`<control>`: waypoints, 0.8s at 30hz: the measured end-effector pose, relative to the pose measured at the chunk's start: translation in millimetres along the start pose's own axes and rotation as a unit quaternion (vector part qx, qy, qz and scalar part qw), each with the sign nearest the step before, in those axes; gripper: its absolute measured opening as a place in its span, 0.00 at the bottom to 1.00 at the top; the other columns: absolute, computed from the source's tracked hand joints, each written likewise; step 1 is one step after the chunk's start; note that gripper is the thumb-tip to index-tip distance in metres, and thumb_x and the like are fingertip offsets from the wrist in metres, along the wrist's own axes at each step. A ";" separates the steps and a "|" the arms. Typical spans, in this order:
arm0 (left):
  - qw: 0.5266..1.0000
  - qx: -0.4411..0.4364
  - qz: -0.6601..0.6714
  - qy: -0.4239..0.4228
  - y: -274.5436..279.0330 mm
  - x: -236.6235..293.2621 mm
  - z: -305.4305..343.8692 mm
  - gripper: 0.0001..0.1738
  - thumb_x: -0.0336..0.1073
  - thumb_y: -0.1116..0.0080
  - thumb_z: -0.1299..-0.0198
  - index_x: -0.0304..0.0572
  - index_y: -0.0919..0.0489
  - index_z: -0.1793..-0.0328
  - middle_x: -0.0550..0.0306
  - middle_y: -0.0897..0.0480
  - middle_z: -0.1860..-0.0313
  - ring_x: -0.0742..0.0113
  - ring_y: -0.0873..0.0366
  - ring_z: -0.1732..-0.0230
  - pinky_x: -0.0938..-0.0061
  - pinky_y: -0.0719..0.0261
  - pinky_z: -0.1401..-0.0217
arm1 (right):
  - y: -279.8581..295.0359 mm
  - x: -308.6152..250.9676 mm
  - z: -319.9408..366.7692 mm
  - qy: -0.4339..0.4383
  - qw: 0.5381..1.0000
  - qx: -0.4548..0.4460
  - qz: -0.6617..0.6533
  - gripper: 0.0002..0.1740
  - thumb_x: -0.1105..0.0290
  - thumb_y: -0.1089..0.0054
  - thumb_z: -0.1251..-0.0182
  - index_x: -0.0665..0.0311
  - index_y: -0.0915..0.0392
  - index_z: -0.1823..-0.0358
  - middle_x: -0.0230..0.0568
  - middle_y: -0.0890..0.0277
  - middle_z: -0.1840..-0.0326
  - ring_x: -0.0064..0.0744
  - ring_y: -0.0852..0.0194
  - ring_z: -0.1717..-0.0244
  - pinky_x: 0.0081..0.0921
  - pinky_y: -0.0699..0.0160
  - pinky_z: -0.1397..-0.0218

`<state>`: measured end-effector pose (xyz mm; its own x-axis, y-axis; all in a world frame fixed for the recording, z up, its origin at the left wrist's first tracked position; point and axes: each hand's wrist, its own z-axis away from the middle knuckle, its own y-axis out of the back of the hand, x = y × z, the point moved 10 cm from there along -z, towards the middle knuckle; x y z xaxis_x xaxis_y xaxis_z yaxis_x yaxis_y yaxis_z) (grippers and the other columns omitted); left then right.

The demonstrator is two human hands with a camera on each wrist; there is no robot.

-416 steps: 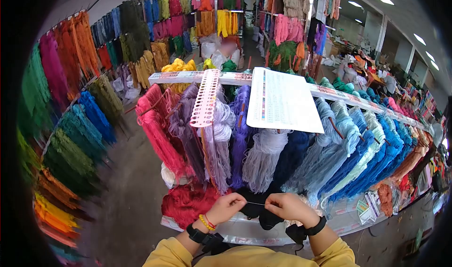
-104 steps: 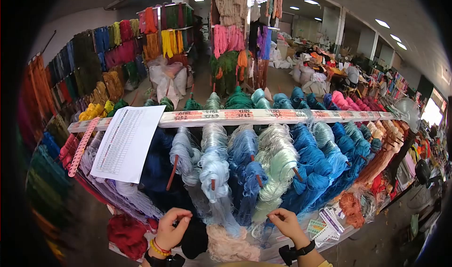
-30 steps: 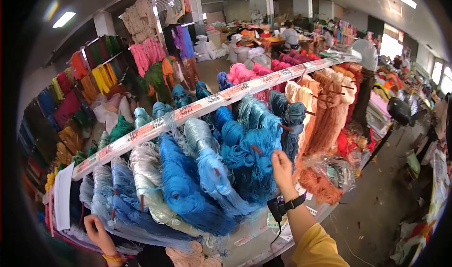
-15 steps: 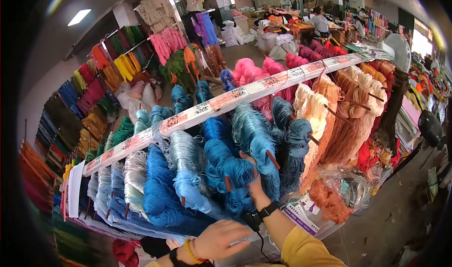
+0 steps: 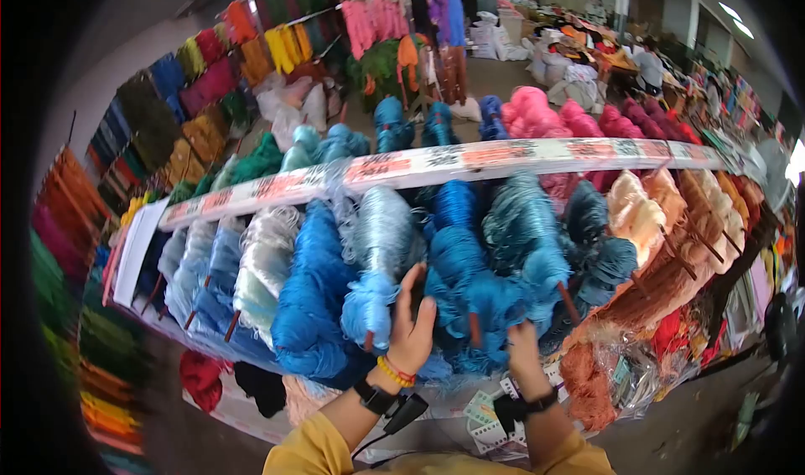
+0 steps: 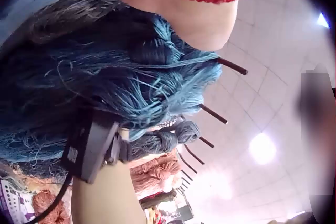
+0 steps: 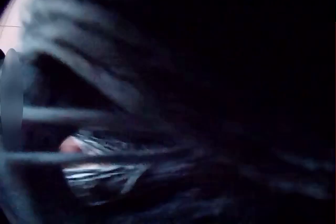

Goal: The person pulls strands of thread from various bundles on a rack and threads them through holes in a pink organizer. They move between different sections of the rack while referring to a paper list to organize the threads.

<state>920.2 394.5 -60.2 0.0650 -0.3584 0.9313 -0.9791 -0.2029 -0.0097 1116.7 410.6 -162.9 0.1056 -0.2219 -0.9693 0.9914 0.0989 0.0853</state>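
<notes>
A deep-blue skein of yarn [image 5: 470, 274] hangs over a dark red peg, between a pale blue skein [image 5: 377, 249] and a teal skein [image 5: 528, 232]. My left hand [image 5: 411, 328] is at the deep-blue skein's left side, fingers upright and extended, thumb apart. At its lower right, my right hand [image 5: 524, 353] reaches in among the strands, its fingers mostly hidden; I cannot tell what they grip. In the left wrist view, the heel of my left hand [image 6: 202, 27] overlaps blue yarn [image 6: 157, 87]. Dark, blurred strands [image 7: 105, 71] fill the right wrist view.
A white labelled rail [image 5: 470, 160] crosses above the skeins, with a paper sheet [image 5: 138, 249] at its left end. Pegs jut toward me, among them one [image 5: 570, 303] near my right hand. Below lie punched cards [image 5: 486, 416] and a rust-coloured yarn bundle [image 5: 587, 383].
Earlier both hands held a thin thread taut at the violet skeins. They have since moved right along the rack. In the last half second, my left hand has risen to the deep-blue skein.
</notes>
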 end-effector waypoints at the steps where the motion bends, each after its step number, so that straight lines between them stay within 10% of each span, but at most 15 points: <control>1: 1.000 0.015 -0.010 -0.019 7.3 -6.2 -2.3 0.26 0.34 0.58 0.36 0.35 0.44 0.33 0.47 0.38 0.35 0.60 0.39 0.36 0.70 0.45 0.34 | 18.7 -7.4 18.3 0.133 0.987 0.081 0.036 0.17 0.69 0.55 0.35 0.70 0.30 0.48 0.39 0.27 0.61 0.20 0.34 0.65 0.20 0.34 0.60; 8: 0.998 -0.011 0.060 0.001 2.9 -26.9 -19.0 0.24 0.34 0.61 0.34 0.34 0.42 0.34 0.48 0.36 0.37 0.60 0.37 0.36 0.70 0.43 0.34 | -78.6 -60.7 112.4 0.193 0.947 -0.224 0.122 0.03 0.79 0.46 0.43 0.68 0.26 0.67 0.37 0.27 0.70 0.25 0.29 0.69 0.20 0.32 0.65; 15: 0.893 -0.041 -0.425 -0.142 27.8 -4.0 -28.3 0.14 0.46 0.48 0.52 0.44 0.23 0.73 0.48 0.23 0.76 0.50 0.26 0.76 0.59 0.31 0.73 | -136.5 -92.8 36.2 0.223 0.972 -0.008 -0.074 0.06 0.78 0.53 0.37 0.68 0.31 0.59 0.33 0.30 0.65 0.19 0.32 0.64 0.16 0.33 0.58; 19: 0.915 -0.102 -0.359 -0.151 29.2 -30.5 -23.0 0.16 0.48 0.46 0.53 0.46 0.22 0.64 0.49 0.22 0.67 0.52 0.25 0.65 0.59 0.28 0.61 | -137.5 -104.2 4.0 0.263 0.952 0.051 -0.151 0.11 0.78 0.55 0.36 0.68 0.33 0.52 0.37 0.31 0.57 0.18 0.33 0.60 0.16 0.35 0.53; 24: 0.937 -0.119 -0.301 -0.127 38.8 -41.6 -16.5 0.19 0.50 0.46 0.51 0.47 0.22 0.59 0.49 0.22 0.61 0.52 0.26 0.59 0.59 0.29 0.55 | -157.4 -90.8 -75.7 0.107 0.957 0.036 -0.267 0.21 0.61 0.57 0.32 0.67 0.33 0.44 0.39 0.30 0.47 0.29 0.34 0.47 0.22 0.39 0.43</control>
<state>876.3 416.6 -93.3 0.6344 -0.4563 0.6240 -0.7631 -0.2406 0.5998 945.2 488.7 -105.8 -0.4274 -0.0186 -0.9039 0.9036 -0.0419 -0.4264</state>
